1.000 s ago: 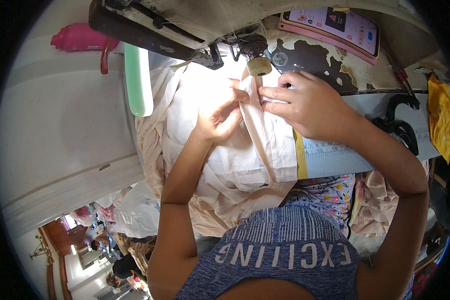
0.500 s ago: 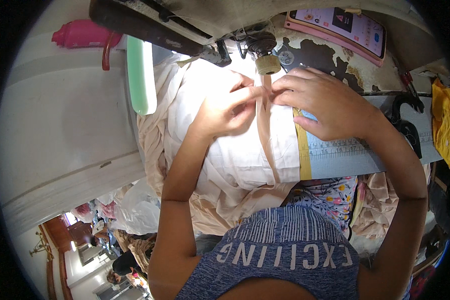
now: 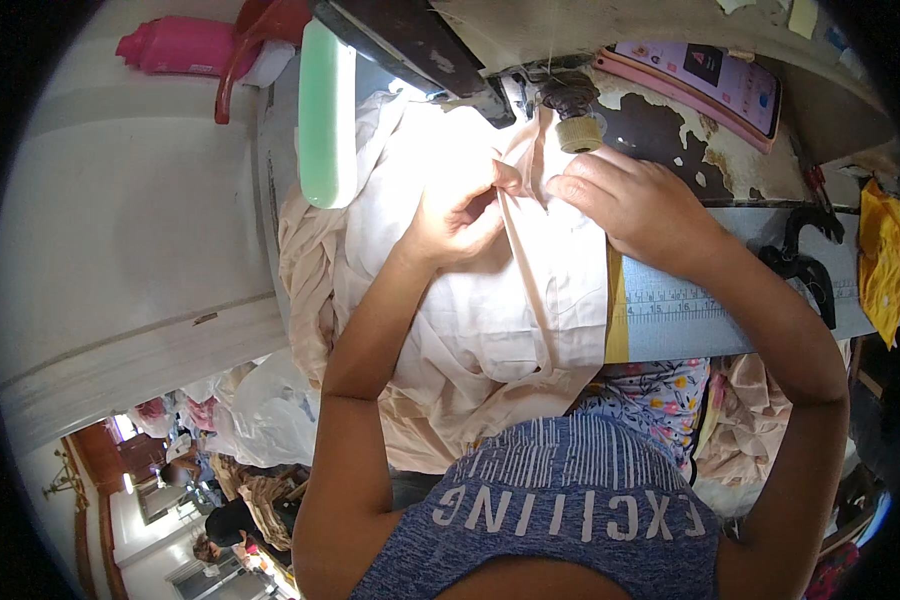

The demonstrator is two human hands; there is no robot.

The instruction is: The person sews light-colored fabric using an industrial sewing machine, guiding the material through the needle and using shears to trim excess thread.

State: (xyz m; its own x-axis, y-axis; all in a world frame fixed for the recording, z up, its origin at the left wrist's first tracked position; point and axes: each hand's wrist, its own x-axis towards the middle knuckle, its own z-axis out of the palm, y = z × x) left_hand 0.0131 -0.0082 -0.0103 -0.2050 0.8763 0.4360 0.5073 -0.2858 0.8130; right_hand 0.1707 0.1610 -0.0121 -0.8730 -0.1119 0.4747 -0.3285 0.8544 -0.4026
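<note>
A pale cream fabric (image 3: 470, 310) lies bunched under the sewing machine (image 3: 578, 115), with a narrow folded strip (image 3: 526, 260) running down it toward me. My left hand (image 3: 455, 212) pinches the fold between thumb and forefinger, just in front of the machine's needle area. On the other side of the fold, my right hand (image 3: 640, 205) has its fingers bent together on the fabric, the fingertips close to the machine's round knob. Its thumb is hidden beneath. Bright lamp light washes out the cloth around the left fingers.
A metallic blue-grey ruled plate (image 3: 670, 315) with a yellow edge lies to the right, a black clamp (image 3: 808, 255) on it. Behind are a phone (image 3: 710, 85) and a mint-green lamp (image 3: 327, 120). A pink bottle (image 3: 175, 45) lies far left, a yellow cloth (image 3: 882, 265) far right.
The view has shifted a little, moving the machine rightward in it. My right thumb, spread out before, is now tucked under the fingers. The left hand holds the fold slightly farther from the right fingertips.
</note>
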